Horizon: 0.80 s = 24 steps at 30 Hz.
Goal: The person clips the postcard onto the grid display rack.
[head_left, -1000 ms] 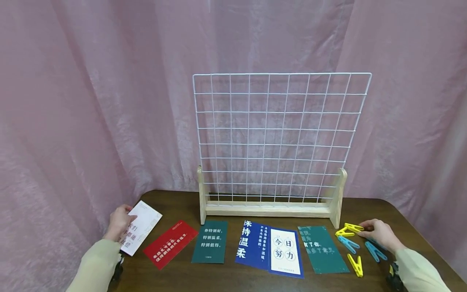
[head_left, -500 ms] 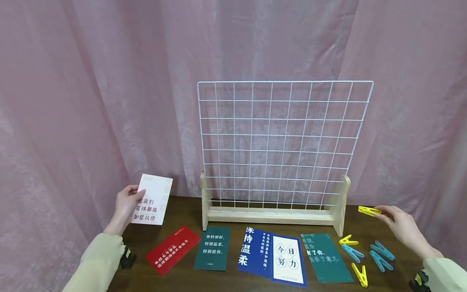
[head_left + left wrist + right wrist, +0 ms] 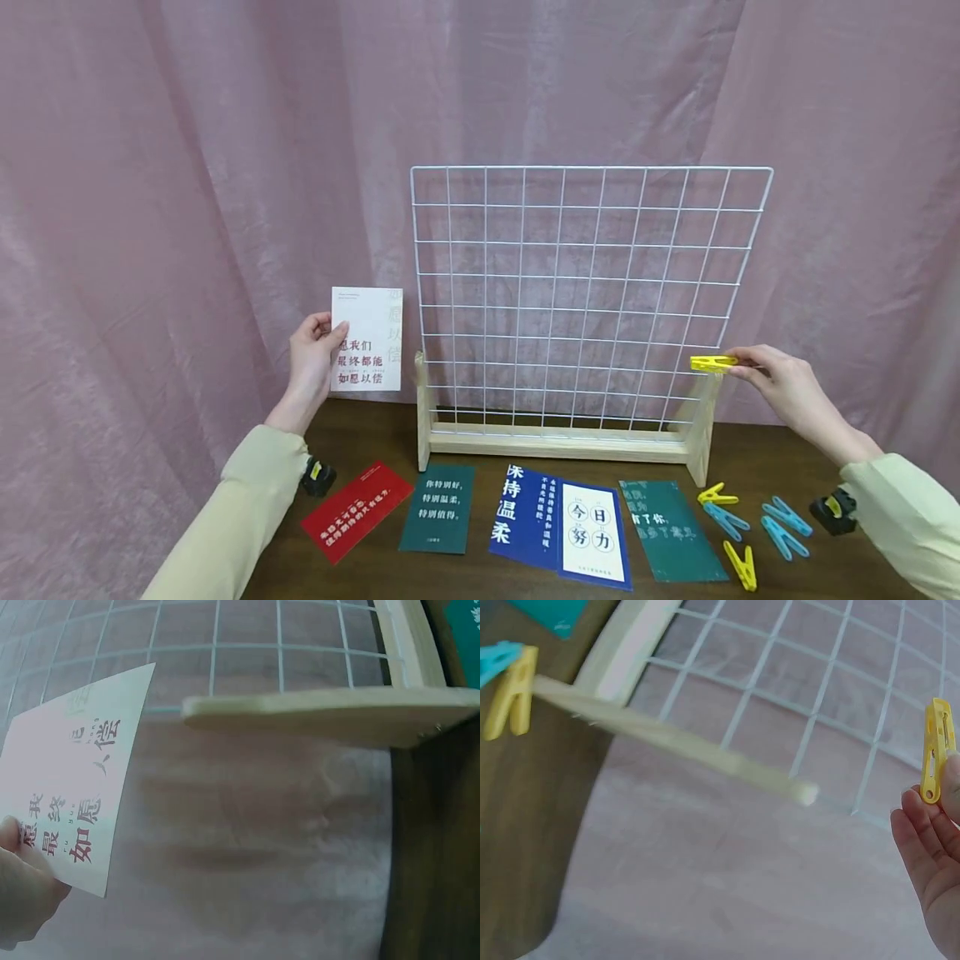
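Observation:
My left hand [image 3: 311, 354] pinches a white card [image 3: 375, 333] with dark red writing by its left edge, holding it upright above the table. The card is just left of the white wire grid [image 3: 570, 275]; in the left wrist view the same card [image 3: 82, 772] overlaps the mesh. On the other side, my right hand [image 3: 787, 392] grips a yellow clothespin [image 3: 712, 363] between thumb and fingers. This clothespin [image 3: 936, 746] points toward the grid and overlaps its lower right edge in the head view.
A wooden stand [image 3: 555, 444] holds the grid up. Along the table front lie a red card [image 3: 356, 512], a green card [image 3: 437, 510], a blue card [image 3: 525, 517], a blue-and-white card [image 3: 592, 533] and a dark green card [image 3: 675, 533]. Yellow and blue clothespins [image 3: 783, 537] lie at right.
My left hand has lifted the white card off the table, up and to the right. My right hand has picked up the yellow clothespin and brought it up and left to the grid's side.

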Motion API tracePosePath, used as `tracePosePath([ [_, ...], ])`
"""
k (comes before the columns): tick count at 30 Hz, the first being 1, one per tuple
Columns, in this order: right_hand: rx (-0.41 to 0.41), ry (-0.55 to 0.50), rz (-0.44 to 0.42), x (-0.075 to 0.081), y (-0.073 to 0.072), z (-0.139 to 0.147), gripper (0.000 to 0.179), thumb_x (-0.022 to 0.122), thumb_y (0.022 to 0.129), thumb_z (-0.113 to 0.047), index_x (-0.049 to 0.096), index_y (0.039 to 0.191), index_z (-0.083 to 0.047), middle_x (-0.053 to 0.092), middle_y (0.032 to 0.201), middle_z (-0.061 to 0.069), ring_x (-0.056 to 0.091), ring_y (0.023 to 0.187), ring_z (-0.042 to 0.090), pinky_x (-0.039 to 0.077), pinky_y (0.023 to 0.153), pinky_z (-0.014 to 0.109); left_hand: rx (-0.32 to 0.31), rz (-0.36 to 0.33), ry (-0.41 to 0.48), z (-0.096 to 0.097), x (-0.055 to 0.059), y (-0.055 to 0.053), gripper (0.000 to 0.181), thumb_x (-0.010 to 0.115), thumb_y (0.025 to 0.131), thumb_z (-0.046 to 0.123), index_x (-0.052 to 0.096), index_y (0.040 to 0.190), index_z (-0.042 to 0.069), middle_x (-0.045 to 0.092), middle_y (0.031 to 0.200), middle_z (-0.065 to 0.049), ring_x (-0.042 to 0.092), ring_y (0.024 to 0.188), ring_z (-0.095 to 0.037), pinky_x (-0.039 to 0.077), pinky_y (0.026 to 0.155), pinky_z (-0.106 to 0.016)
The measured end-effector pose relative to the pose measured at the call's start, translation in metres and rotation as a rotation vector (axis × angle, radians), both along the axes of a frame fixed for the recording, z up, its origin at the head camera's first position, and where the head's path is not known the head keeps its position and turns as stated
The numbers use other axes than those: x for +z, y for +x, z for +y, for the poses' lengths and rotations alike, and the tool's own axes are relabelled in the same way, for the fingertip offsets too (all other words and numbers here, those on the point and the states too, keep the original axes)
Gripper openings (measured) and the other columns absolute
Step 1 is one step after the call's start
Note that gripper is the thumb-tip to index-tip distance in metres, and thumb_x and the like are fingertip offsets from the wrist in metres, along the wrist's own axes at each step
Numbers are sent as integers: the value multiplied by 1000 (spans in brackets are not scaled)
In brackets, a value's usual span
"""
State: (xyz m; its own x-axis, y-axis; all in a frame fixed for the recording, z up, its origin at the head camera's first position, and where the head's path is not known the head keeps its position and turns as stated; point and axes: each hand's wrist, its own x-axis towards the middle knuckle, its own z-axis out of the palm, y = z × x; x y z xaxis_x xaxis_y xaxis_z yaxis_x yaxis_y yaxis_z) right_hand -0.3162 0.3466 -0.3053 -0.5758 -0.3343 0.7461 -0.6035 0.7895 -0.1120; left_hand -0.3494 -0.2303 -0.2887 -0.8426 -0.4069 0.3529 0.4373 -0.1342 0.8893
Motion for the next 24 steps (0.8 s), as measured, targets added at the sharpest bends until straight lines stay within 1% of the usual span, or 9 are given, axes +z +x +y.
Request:
tracePosePath([
  [4,25,10,-27,12,-8,-14,22,65,79,3,61,101,3,60,87,10,53,70,13,38,56,15,-27,46,-3,15,8,-7,16,57,85,-7,49,99,-8,47,82,-5,46,70,-8,42,63,-14],
  [8,70,8,-57,22,-14,-32,23,64,80,3,61,103,3,61,90,11,54,73,15,41,59,14,-31,104,-27,32,17,-13,16,57,84,-7,50,98,-9,48,81,-5,47,70,-9,42,62,-15],
  [11,109,25,-61,34,-20,-47,21,64,81,3,61,102,4,61,89,10,55,73,17,43,59,20,-33,142,-49,47,27,-17,16,58,85,-7,50,99,-10,49,82,-5,47,71,-10,41,63,-17],
  [13,129,36,-65,42,-25,-58,20,63,82,2,61,102,3,61,90,10,56,73,18,45,58,25,-38,163,-48,57,35,-20,17,57,85,-7,50,100,-10,49,84,-6,47,72,-11,41,64,-18],
  [16,158,38,-66,55,-31,-75,19,63,82,1,61,101,3,61,91,10,56,74,19,45,58,29,-46,183,-39,73,47,-24,18,57,84,-8,51,101,-10,50,84,-6,48,72,-12,42,65,-18],
  [19,192,35,-55,65,-37,-91,19,62,83,0,61,101,1,61,91,9,56,73,18,45,59,30,-56,194,-10,86,57,-27,18,58,83,-8,51,100,-10,50,84,-6,48,71,-11,42,65,-19],
  [22,224,34,-22,75,-44,-108,18,63,82,0,62,100,2,61,89,10,55,72,18,44,58,31,-62,208,8,95,64,-30,18,58,83,-8,52,100,-10,51,84,-6,48,71,-12,42,65,-19],
  [24,230,32,-15,81,-48,-117,18,64,82,-1,63,99,2,61,89,10,55,71,17,44,58,31,-62,213,16,99,68,-32,19,58,83,-8,52,101,-9,51,84,-6,48,71,-12,43,65,-20],
])
